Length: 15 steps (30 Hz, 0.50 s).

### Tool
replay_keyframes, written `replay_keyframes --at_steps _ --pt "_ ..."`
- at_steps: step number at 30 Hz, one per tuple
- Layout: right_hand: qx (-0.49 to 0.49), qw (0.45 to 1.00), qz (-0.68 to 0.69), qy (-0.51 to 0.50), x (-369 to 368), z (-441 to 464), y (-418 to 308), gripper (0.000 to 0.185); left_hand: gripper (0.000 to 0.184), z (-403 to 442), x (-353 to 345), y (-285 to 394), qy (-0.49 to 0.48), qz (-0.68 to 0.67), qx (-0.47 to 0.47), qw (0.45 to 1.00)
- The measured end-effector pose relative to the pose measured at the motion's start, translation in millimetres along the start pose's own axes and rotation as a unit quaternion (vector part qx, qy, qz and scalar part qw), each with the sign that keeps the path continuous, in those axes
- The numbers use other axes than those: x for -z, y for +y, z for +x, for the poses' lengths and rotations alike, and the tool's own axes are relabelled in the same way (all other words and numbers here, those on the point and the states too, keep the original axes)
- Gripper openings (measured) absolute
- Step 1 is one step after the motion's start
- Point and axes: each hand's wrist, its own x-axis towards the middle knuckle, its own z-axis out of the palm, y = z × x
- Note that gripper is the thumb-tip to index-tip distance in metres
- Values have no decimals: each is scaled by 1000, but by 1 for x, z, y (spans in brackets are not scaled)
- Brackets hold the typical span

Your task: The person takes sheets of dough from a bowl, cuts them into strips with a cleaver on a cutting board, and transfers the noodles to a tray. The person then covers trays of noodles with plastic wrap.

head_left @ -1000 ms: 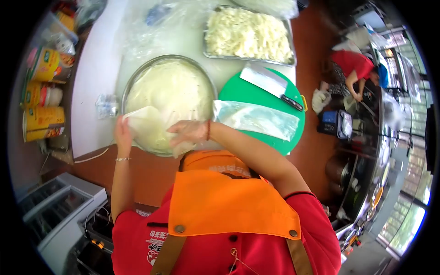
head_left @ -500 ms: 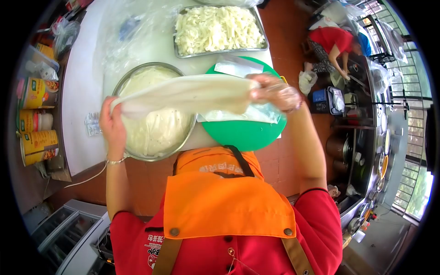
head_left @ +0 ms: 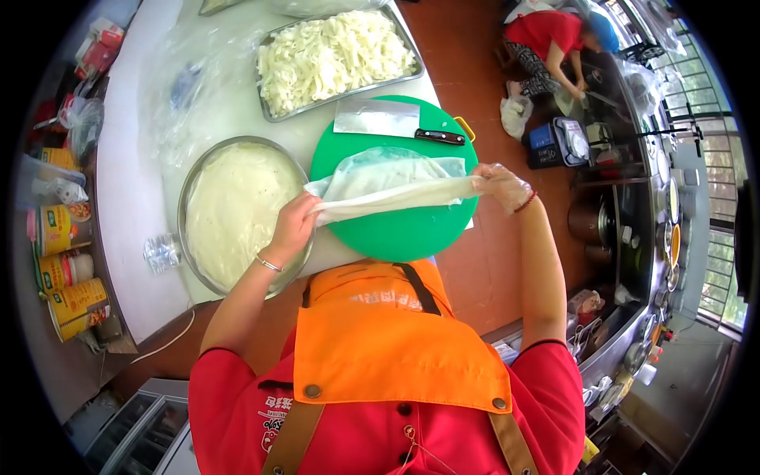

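Note:
A thin white sheet [head_left: 396, 203] is stretched between my two hands over the round green board [head_left: 396, 237]. My left hand [head_left: 294, 226], bare, pinches its left end near the rim of the round pan. My right hand [head_left: 504, 188], in a clear plastic glove, grips the right end at the board's edge. Beneath and behind the sheet, a translucent whitish layer [head_left: 380, 170] lies on the board. Farther back on the board rests a cleaver [head_left: 376, 117] with a dark handle. The round metal pan [head_left: 184, 218] holds pale, smooth sheets.
At the back, a metal tray [head_left: 419, 65] holds a heap of pale strips. Plastic film [head_left: 190, 95] and a small clear packet [head_left: 162, 253] lie on the table's left part. Cans [head_left: 77, 307] stand at far left. A person in red [head_left: 546, 36] bends at the upper right.
Both hands lifted the sheet from the pan, stretched it and carried it right over the green board. The sheet is now lower, and the view has shifted.

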Motion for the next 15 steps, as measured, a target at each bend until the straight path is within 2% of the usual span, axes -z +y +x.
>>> replay_keyframes --at_steps 1,4,7,8,10,13,15 --pt "3 1000 -6 7 5 10 20 17 10 1 -5 -7 4 5 11 1000" --pt "68 951 -297 51 18 47 42 25 9 16 -7 -21 8 26 62 998" --pt "32 971 -228 64 17 69 26 29 12 35 -7 -43 -13 63 89 994" --pt "-17 938 -332 100 11 75 15 26 12 40 -7 -52 -24 78 91 992" --pt "-119 827 -524 164 -11 82 -29 20 14 47 -3 -63 -57 138 97 984" --pt "42 748 -602 278 -25 84 -39 23 17 55 7 -68 -73 228 66 969" --pt "45 743 -620 248 -33 99 -42 24 19 61 11 -67 -74 294 45 952"
